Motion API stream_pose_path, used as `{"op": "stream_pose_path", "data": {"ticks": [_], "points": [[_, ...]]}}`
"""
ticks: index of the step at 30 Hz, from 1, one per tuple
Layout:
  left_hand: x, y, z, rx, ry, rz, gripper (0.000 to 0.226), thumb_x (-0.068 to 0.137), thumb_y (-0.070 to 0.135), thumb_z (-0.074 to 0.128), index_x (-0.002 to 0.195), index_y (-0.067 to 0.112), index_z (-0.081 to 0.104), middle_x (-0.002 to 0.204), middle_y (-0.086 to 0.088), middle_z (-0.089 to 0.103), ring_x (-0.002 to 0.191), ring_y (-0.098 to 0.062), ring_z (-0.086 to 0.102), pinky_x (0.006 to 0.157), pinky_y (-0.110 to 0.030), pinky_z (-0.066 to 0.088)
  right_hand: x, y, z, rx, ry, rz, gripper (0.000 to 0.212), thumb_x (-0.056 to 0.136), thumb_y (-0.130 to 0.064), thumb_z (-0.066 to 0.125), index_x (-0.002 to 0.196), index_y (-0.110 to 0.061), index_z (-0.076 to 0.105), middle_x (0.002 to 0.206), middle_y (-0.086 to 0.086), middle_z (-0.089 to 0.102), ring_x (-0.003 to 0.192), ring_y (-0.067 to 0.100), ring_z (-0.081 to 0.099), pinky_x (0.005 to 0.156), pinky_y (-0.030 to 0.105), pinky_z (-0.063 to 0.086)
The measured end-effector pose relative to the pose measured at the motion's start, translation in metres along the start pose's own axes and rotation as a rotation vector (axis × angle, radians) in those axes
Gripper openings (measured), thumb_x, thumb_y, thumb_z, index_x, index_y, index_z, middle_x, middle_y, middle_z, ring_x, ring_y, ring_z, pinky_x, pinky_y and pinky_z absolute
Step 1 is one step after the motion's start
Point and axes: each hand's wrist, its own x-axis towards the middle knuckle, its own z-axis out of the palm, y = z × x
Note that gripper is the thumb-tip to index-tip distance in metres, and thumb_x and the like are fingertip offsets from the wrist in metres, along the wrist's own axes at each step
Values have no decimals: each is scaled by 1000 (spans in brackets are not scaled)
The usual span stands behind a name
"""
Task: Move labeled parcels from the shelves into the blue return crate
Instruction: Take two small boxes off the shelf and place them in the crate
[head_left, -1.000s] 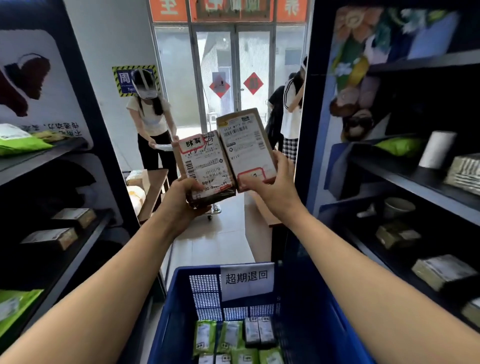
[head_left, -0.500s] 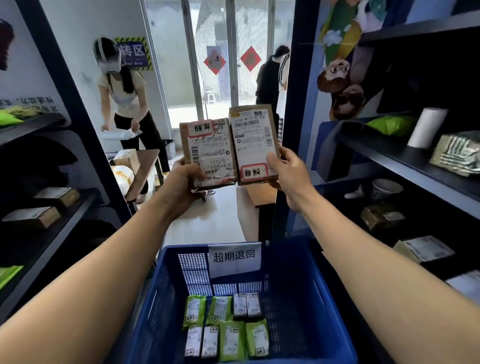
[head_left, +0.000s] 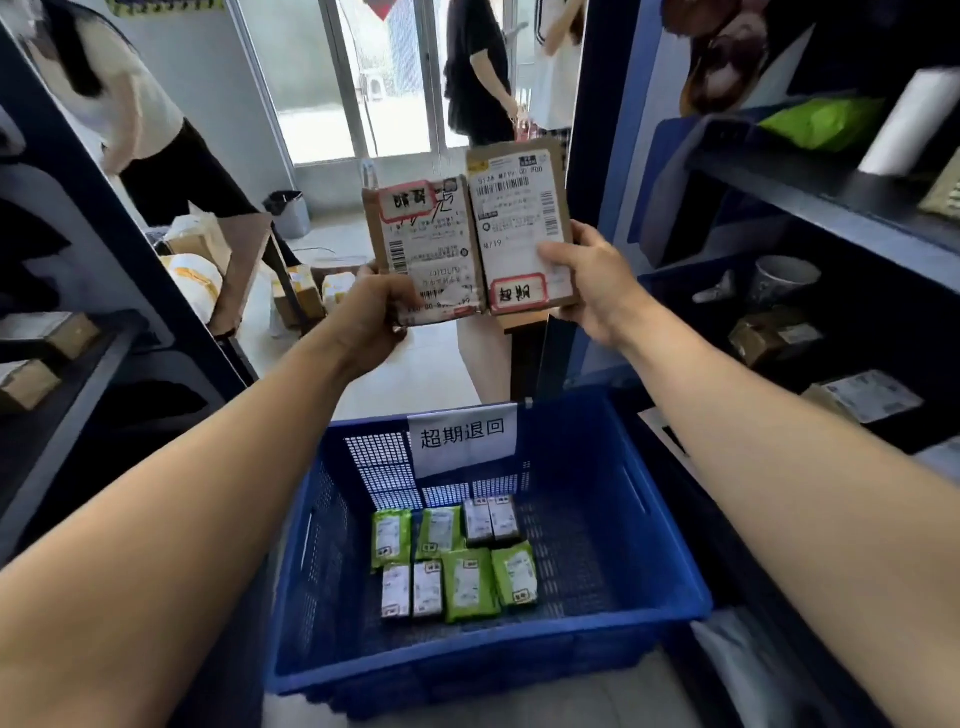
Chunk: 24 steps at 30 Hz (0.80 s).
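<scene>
Cardboard fills the middle of the head view: two small brown parcels held side by side, edges touching, shipping labels turned toward the camera. The left hand (head_left: 371, 312) is clamped on the lower corner of the left parcel (head_left: 426, 249), fingers wrapped behind it. The right hand (head_left: 587, 280) pinches the right parcel (head_left: 519, 228) at its lower right edge, thumb laid across the label. Each box carries a red-bordered sticker with handwriting, one near the top of the left box and one near the bottom of the right. Held up face-on like this, they look raised so the stickers can be read and checked before being dropped.

Both parcels hang above and beyond the far wall of the blue crate (head_left: 649, 519), which sits on the floor between the two outstretched forearms. A white paper sign (head_left: 462, 436) is fixed to that far wall. On the crate's floor, near its middle, lie two neat rows of packets (head_left: 452, 556), green pouches and small boxes, labels up. To the right of the crate a dark shelf (head_left: 810, 202) bears more boxes; to its left another shelf holds a few. My guess is that lowering both parcels beside the rows comes next.
</scene>
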Motion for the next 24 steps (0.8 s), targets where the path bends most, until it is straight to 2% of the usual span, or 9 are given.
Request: {"op": "stream_pose_path", "data": {"ticks": [2, 4, 6, 8, 13, 16, 19, 21, 24], "points": [[14, -10, -3, 6, -38, -16, 68, 51, -2, 44, 116, 16, 44, 122, -13, 63, 104, -30, 59, 63, -28, 35, 9, 13, 3, -2, 28, 18, 44, 92, -19, 53, 135, -23, 40, 117, 3, 67, 93, 18, 68, 59, 26, 52], [29, -23, -9, 28, -61, -50, 71, 52, -2, 46, 122, 13, 44, 126, -13, 62, 105, -28, 59, 66, -29, 37, 17, 27, 2, -12, 62, 39, 42, 93, -21, 53, 133, -23, 42, 117, 4, 67, 94, 19, 67, 55, 24, 47], [42, -37, -14, 62, -83, -94, 84, 53, -2, 47, 135, 7, 36, 130, -13, 60, 106, -25, 61, 70, -28, 43, 25, 44, -3, -20, 86, 66, 39, 93, -22, 54, 130, -24, 44, 117, 5, 67, 97, 22, 66, 58, 26, 42], [50, -51, -14, 72, -99, -110, 86, 53, -3, 46, 137, 7, 34, 126, -12, 62, 100, -22, 64, 67, -26, 45, 31, 61, -8, -22, 107, 100, 38, 92, -22, 54, 129, -24, 45, 117, 4, 68, 96, 21, 66, 59, 26, 42], [64, -78, -5, 42, -117, -141, 79, 52, -3, 46, 129, 11, 38, 115, -9, 65, 92, -22, 65, 58, -23, 49, 45, 91, -28, -12, 108, 149, 24, 91, -19, 58, 113, -28, 53, 108, -1, 69, 95, 20, 68, 71, 31, 53], [71, -95, 7, 41, -113, -167, 68, 52, -4, 46, 118, 13, 40, 103, -6, 67, 83, -19, 67, 52, -19, 51, 54, 106, -47, -21, 93, 187, 21, 90, -18, 59, 107, -28, 52, 105, 0, 70, 91, 20, 69, 68, 32, 54], [81, -123, 20, 24, -136, -196, 57, 63, -9, 46, 117, 9, 42, 108, -10, 66, 84, -20, 72, 59, -20, 55, 60, 123, -71, -51, 76, 237, 17, 89, -18, 62, 97, -30, 52, 102, 1, 70, 89, 21, 70, 77, 38, 56], [88, -146, 30, 5, -142, -226, 68, 62, -9, 47, 128, 4, 39, 116, -15, 64, 92, -24, 72, 67, -24, 56, 65, 135, -90, -63, 76, 265, 18, 89, -16, 62, 100, -26, 52, 102, 1, 70, 88, 20, 70, 78, 38, 57], [99, -184, 46, 29, -137, -276, 84, 57, -6, 51, 138, 0, 31, 124, -19, 61, 101, -28, 69, 69, -26, 56, 72, 158, -117, -96, 77, 305, 30, 89, -15, 62, 114, -22, 47, 97, -1, 69, 84, 17, 68, 77, 34, 58]]}}
